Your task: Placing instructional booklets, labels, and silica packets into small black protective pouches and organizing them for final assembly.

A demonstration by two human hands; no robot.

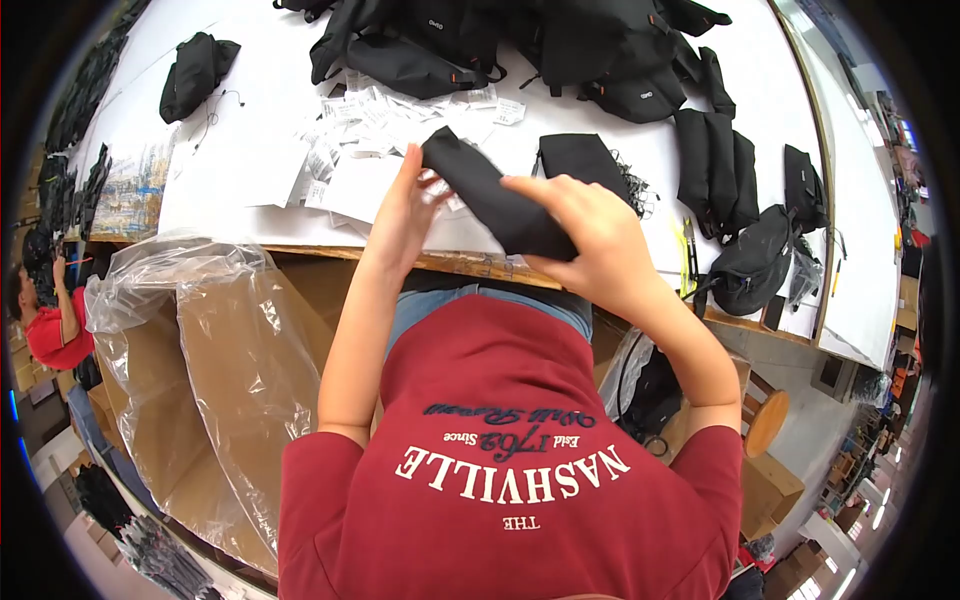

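A black fabric pouch, folded into a long narrow shape, is held tilted above the front edge of the white table. My right hand grips its lower right end, thumb beneath and fingers over the top. At the upper left end, my left hand holds the pouch, its fingers partly hidden behind it and slightly blurred. Just behind the pouch, a heap of white printed tags spreads across the table. Another flat black pouch lies beyond my right hand, beside a tangle of black cords.
Black bags are piled at the table's far side; one bag lies far left. Several black pouches and a rounded bag sit right, near yellow scissors. A plastic-lined carton stands below left. A person in red is further left.
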